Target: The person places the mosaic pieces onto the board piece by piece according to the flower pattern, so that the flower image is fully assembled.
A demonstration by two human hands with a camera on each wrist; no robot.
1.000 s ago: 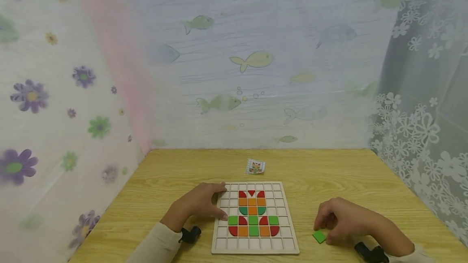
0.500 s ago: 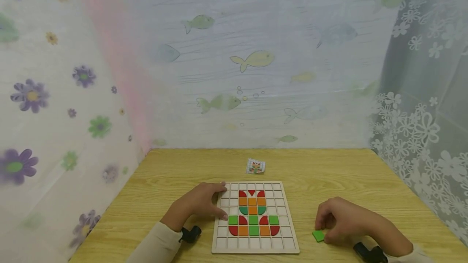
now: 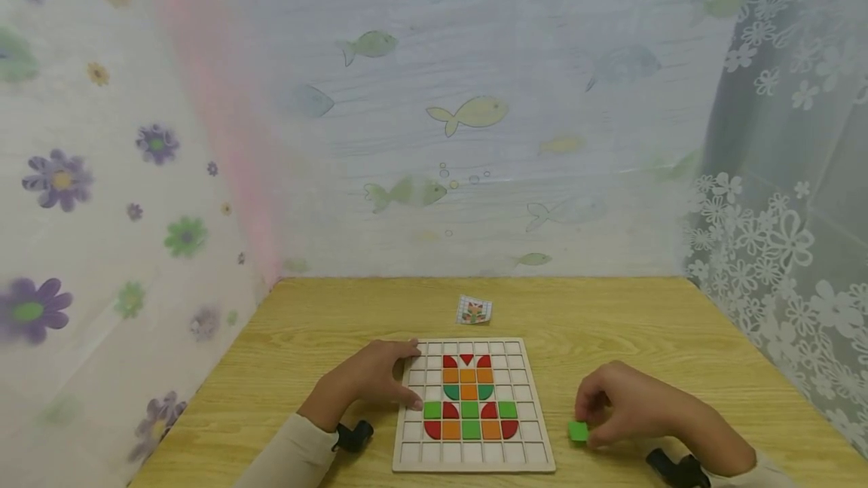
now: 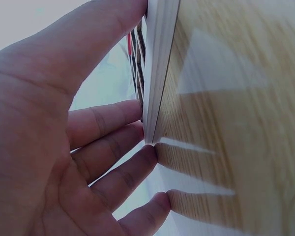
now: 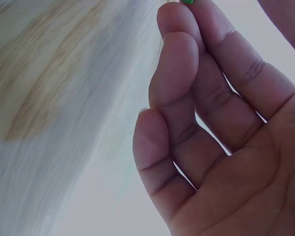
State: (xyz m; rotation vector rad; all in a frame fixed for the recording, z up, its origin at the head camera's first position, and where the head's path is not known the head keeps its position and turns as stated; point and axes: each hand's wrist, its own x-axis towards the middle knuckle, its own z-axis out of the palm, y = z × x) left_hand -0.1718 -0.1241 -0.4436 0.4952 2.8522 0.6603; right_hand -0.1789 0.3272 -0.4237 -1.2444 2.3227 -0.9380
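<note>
A square-celled wooden board point(image 3: 475, 467) lies on the table, with red, orange and green tiles point(image 3: 468, 391) forming a flower pattern in its cells. At its left side my left hand point(image 3: 359, 379) rests with thumb and fingers spread along the rim. The left wrist view shows the thumb against the board's edge point(image 4: 160, 64) and relaxed fingers by the far end. Right of the board, my right hand point(image 3: 627, 407) pinches a green square tile point(image 3: 578, 431) between thumb and fingers, close over the table. Only a green corner of this tile point(image 5: 187, 1) shows in the right wrist view.
A small paper card point(image 3: 474, 309) printed with a similar flower on a grid lies behind the board. The wooden table point(image 3: 339, 307) ends at a fish-print curtain point(image 3: 475, 224) at the back, with flower-patterned sheets on both sides.
My right hand has moved slightly left toward the board, and the green tile in its fingers has turned and shifted left with it. My left hand and the board stay in place.
</note>
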